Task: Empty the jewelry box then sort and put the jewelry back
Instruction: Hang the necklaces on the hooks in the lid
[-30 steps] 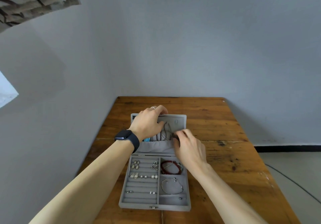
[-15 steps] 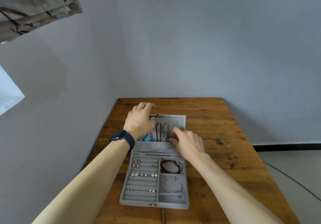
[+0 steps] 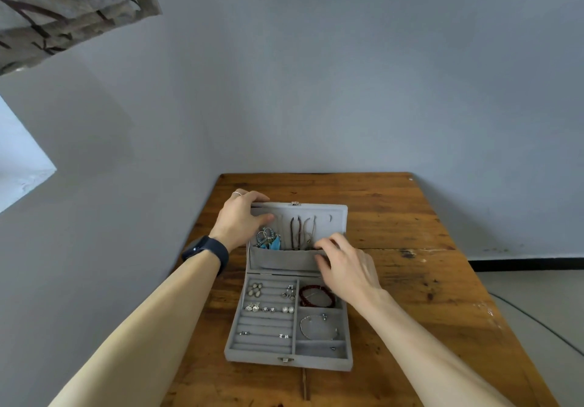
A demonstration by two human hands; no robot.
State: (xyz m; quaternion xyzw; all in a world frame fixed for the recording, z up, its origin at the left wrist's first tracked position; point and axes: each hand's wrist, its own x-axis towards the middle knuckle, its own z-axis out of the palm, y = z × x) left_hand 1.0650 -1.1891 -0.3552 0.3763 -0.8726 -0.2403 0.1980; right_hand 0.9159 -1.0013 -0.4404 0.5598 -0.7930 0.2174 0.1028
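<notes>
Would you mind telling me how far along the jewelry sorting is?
Done, apparently: earrings sit in the tray rows, a red bead bracelet and a silver bangle in separate compartments, necklaces hang in the lid. In hand: the left hand holds the lid up; the right hand pinches the lid pocket's edge. Left: probably closing the jewelry box.

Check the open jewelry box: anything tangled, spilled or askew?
The blue-and-silver cluster at the left of the lid, above the pocket, is bunched in a heap, while the necklaces beside it hang straight. Nothing lies spilled on the table.
</notes>
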